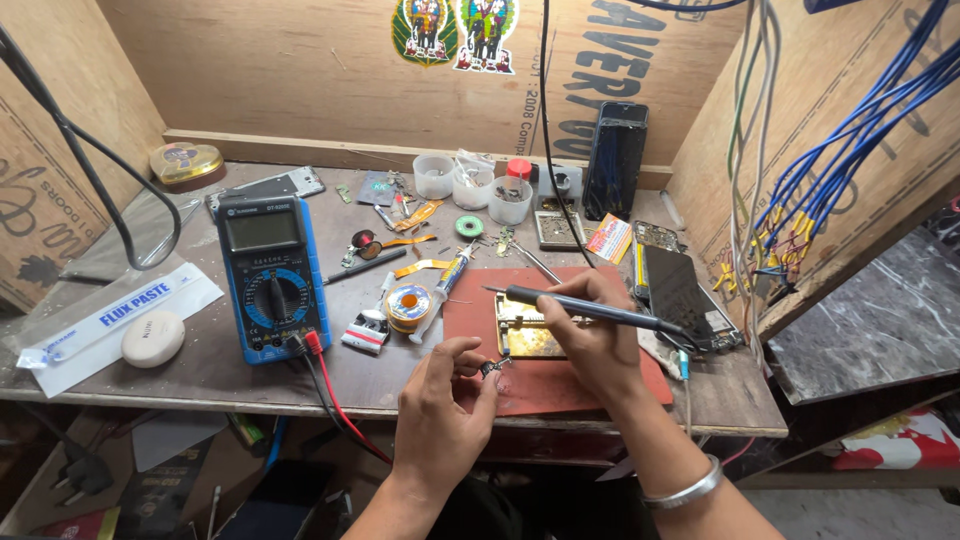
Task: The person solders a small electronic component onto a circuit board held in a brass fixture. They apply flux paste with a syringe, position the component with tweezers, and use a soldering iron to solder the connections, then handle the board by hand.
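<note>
Blue multimeter [272, 278], grey screen; white flux packet [118, 322] left.

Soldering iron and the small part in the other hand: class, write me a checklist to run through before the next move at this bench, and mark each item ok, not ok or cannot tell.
1. Right hand has a firm grip on the soldering iron: ok, fingers wrap its dark handle.
2. Left hand holds the small metal part securely: ok, pinched between thumb and fingers.
3. Work sits over the red mat: ok.
4. Iron tip clear of the fingers: ok, it points left, above the gold-coloured board holder.
5. Solder spool within reach: ok, just left of the mat.
6. Iron hot: cannot tell.
</note>
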Demonstrator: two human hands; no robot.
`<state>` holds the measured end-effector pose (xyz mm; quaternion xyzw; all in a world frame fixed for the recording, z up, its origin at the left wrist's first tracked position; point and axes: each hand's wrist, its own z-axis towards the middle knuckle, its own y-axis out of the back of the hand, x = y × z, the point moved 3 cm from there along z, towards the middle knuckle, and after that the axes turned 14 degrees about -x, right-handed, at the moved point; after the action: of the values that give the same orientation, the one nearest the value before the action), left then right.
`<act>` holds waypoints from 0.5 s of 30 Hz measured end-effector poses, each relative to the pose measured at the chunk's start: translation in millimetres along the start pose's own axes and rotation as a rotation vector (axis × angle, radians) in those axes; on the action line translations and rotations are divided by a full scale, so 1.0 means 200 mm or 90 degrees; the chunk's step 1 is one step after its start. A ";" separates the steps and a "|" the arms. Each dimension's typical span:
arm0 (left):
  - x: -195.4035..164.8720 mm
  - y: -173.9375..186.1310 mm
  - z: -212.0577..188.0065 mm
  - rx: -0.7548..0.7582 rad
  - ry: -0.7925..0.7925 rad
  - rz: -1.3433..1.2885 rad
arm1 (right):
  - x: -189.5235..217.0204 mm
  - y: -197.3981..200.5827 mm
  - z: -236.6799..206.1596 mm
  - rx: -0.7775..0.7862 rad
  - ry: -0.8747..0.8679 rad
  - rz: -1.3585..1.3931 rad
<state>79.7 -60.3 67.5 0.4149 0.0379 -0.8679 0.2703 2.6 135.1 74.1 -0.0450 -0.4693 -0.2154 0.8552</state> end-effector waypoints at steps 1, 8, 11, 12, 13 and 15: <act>0.00 0.00 0.01 -0.003 -0.001 0.006 | 0.00 -0.03 0.00 0.004 -0.021 0.008; 0.03 -0.02 0.03 -0.005 -0.011 0.021 | -0.03 -0.09 -0.02 0.023 -0.009 0.073; 0.04 -0.04 0.03 -0.004 -0.017 0.023 | -0.04 -0.10 0.00 0.053 -0.021 0.028; 0.04 -0.04 0.03 -0.006 -0.017 0.018 | -0.05 -0.10 0.00 0.061 -0.025 -0.020; 0.05 -0.05 0.03 -0.008 -0.017 0.014 | -0.05 -0.10 0.00 0.058 -0.032 -0.018; 0.05 -0.05 0.03 -0.001 -0.010 0.019 | -0.05 -0.10 -0.01 0.055 -0.045 -0.013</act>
<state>65.6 -57.7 61.8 0.4083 0.0306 -0.8670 0.2841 -8.9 120.8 63.1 -0.0112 -0.5082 -0.2017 0.8372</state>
